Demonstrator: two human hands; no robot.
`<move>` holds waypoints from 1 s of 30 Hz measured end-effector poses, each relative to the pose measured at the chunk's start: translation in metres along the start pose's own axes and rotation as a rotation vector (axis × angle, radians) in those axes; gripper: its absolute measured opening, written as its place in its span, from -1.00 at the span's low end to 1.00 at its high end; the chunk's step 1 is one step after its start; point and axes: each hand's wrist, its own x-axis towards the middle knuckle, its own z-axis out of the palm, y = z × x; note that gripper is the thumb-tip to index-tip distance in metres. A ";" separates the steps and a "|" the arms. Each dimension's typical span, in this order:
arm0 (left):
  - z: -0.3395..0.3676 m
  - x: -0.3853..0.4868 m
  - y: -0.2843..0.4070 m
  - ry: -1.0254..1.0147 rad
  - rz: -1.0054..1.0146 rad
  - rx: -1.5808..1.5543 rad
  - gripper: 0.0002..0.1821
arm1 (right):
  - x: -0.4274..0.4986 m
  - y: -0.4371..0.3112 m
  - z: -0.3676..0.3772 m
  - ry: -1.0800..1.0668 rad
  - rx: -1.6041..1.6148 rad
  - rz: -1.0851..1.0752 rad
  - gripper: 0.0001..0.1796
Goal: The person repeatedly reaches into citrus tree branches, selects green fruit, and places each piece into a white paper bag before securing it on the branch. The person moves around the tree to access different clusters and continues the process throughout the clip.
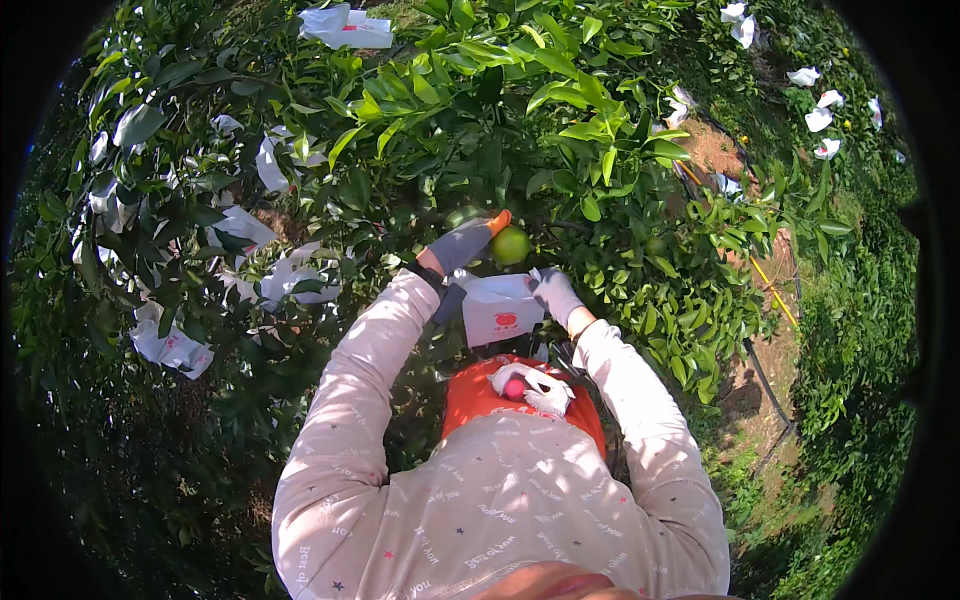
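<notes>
A white paper bag point(504, 311) with a red fruit print hangs in front of my waist. My right hand point(556, 295), in a pale grey glove, pinches its upper right corner. Just above the bag is a round green citrus fruit point(511, 246) among the leaves. My left hand point(466, 241), in a darker grey glove with an orange fingertip, reaches beside the fruit on its left. That fingertip lies at the fruit's upper edge; whether it touches cannot be made out. The other left fingers are partly hidden. Another green fruit point(463, 217) shows dimly behind this hand.
Leafy citrus branches point(555, 90) surround my hands. More white bags point(172, 349) hang at the left, others point(817, 118) at the far right. An orange waist pouch point(469, 397) holds a crumpled white item point(547, 394). A dark hose point(766, 382) crosses the soil at right.
</notes>
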 end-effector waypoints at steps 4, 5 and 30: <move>-0.022 -0.009 0.015 -0.055 0.087 0.507 -0.39 | 0.066 -0.008 -0.007 0.020 -0.240 0.010 -0.58; -0.023 -0.010 0.017 -0.063 0.125 0.640 -0.40 | 0.075 -0.011 -0.010 -0.001 -0.356 -0.080 -0.60; 0.034 -0.031 -0.037 0.332 0.261 0.101 -0.54 | 0.064 0.011 -0.054 -0.647 1.190 0.126 -0.51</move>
